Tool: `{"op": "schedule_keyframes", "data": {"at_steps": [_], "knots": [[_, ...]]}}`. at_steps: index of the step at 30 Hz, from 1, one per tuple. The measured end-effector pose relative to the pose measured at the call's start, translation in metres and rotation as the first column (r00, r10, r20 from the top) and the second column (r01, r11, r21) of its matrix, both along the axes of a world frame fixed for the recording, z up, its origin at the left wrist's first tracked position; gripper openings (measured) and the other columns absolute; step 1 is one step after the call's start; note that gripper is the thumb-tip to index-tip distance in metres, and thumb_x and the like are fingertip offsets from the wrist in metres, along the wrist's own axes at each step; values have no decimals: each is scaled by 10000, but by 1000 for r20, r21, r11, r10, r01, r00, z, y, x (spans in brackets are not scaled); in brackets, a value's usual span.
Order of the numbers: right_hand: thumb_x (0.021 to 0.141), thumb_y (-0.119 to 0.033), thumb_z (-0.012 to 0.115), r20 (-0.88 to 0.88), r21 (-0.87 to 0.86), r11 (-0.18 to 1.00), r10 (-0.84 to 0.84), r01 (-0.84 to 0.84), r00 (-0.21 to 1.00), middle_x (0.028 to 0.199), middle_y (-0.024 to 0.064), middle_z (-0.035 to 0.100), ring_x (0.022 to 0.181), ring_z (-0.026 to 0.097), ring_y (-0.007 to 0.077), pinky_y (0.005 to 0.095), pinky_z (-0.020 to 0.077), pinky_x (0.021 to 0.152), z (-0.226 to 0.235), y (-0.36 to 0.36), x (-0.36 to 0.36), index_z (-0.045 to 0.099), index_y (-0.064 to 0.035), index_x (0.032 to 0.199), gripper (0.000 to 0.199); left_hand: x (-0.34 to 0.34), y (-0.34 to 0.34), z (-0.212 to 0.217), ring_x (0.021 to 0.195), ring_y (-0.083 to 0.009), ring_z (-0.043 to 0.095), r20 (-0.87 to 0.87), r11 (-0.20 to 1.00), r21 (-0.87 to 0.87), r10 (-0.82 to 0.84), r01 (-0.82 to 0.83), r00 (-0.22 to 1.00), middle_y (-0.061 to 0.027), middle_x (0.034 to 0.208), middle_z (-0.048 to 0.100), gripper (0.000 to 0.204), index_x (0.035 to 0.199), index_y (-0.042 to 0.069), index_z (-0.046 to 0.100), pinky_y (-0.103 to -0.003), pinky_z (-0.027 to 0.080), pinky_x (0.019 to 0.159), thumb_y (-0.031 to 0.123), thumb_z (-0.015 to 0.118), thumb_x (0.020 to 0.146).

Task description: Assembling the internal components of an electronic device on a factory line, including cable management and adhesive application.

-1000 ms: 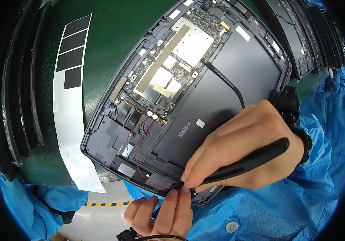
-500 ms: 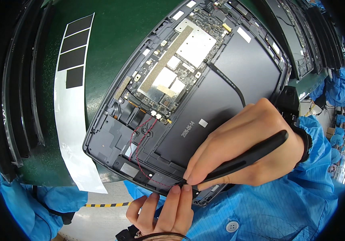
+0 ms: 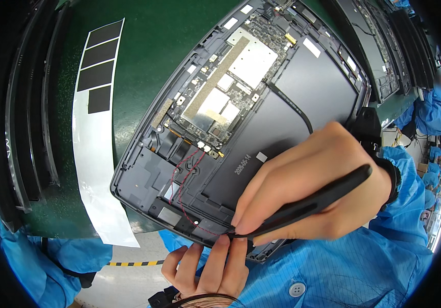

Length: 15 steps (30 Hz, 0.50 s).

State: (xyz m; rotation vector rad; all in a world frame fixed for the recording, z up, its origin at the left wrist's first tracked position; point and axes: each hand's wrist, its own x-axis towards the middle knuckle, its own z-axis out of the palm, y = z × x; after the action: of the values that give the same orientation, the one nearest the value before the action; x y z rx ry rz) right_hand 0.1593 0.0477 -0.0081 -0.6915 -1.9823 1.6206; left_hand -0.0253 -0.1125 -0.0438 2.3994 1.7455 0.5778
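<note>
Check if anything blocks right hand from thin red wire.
Nothing visible. The right hand holds a slim black tool, its tip by the left hand, where the thin red wire runs in; fingertips hide exact contact.

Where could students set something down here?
Green bench is bare between the white strip and open device, and, more narrowly, between strip and dark panels at left. Crowded: the device's near edge, where left hand and right hand work.

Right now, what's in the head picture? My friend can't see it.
The right hand holds a black tool at the near edge of an opened dark device, the left hand beside it. Red wires run inside; a white strip lies left.
</note>
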Motion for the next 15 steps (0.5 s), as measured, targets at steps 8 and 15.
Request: {"op": "schedule_keyframes", "data": {"at_steps": [8, 15], "knots": [[726, -2, 786, 29, 30, 999, 17, -18, 999, 815, 162, 722, 714, 725, 232, 270, 576, 635, 1, 0, -4, 735, 18, 831, 118, -2, 18, 0, 990, -266, 498, 20, 981, 192, -46, 41, 999, -75, 1168, 576, 345, 1153, 101, 682, -375, 453, 811, 119, 574, 826], [735, -12, 787, 29, 19, 999, -42, 42, 999, 819, 152, 725, 730, 729, 230, 267, 583, 655, -1, 0, -5, 737, 11, 816, 97, -3, 3, -1, 1068, -243, 425, 37, 1000, 6, -7, 7, 999, 39, 1155, 533, 281, 995, 228, 745, -387, 384, 839, 158, 680, 730]]}}
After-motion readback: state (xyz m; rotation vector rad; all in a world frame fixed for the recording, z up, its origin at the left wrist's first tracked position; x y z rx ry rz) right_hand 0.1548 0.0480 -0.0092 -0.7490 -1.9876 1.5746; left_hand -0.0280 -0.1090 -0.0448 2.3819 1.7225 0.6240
